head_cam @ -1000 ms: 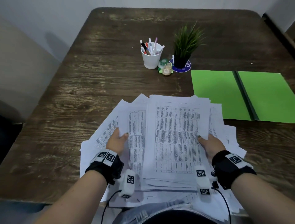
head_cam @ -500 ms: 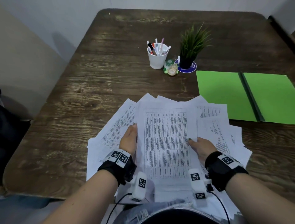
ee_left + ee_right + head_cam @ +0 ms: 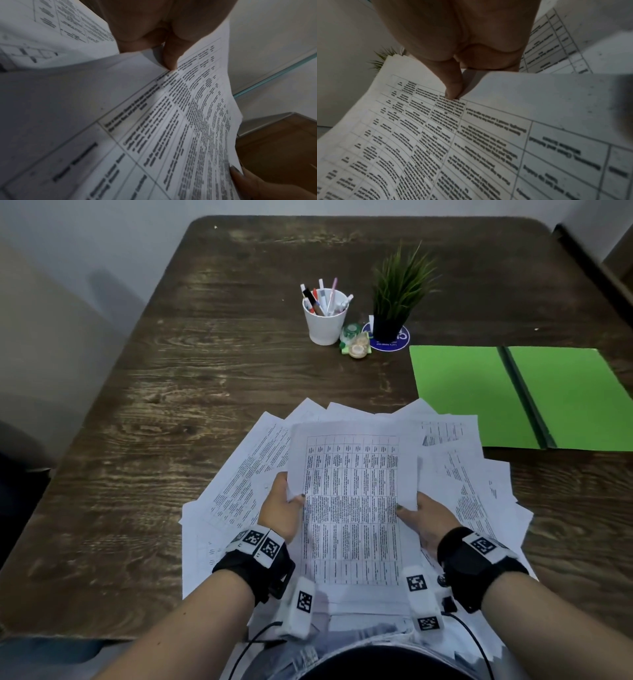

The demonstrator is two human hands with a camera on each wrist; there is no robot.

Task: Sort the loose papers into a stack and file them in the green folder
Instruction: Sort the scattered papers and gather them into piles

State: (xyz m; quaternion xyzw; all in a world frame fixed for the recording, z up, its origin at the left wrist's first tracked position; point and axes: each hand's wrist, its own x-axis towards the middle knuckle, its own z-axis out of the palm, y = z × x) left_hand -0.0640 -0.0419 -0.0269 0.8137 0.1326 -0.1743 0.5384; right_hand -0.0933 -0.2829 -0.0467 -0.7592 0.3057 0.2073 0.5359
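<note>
A stack of printed papers (image 3: 352, 494) with tables is held up off the table between both hands. My left hand (image 3: 282, 510) grips its left edge, thumb on top; the right hand (image 3: 419, 513) grips its right edge the same way. In the left wrist view the thumb (image 3: 169, 59) presses on the top sheet (image 3: 180, 121). The right wrist view shows the right thumb (image 3: 453, 86) on the same stack (image 3: 453, 135). More loose sheets (image 3: 239, 481) lie fanned out on the table beneath. The green folder (image 3: 513, 395) lies open flat at the right.
On the dark wooden table (image 3: 171, 371), beyond the papers, stand a white cup of pens (image 3: 325, 316), a small potted plant (image 3: 397, 296) on a blue coaster and tape rolls (image 3: 356, 344). A wall runs along the left.
Both hands have drawn the stack together and lifted its far end off the spread sheets, moving it nearer to me. The hands now sit closer to each other.
</note>
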